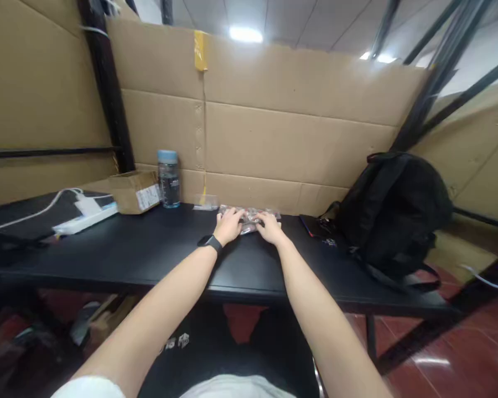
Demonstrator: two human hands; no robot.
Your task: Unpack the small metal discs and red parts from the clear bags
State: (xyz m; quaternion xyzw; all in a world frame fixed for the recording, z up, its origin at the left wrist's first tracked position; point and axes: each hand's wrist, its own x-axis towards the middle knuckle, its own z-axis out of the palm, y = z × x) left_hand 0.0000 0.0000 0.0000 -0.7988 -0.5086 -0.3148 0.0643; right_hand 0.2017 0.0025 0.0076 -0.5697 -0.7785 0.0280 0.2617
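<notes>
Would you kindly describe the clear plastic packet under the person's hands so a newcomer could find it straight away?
Start at the black table along the cardboard wall. Near its back edge, between the blue-capped bottle and the black backpack, lies the clear plastic packet, with the left hand and right hand on it. It is the only crinkly, see-through thing there.
</notes>
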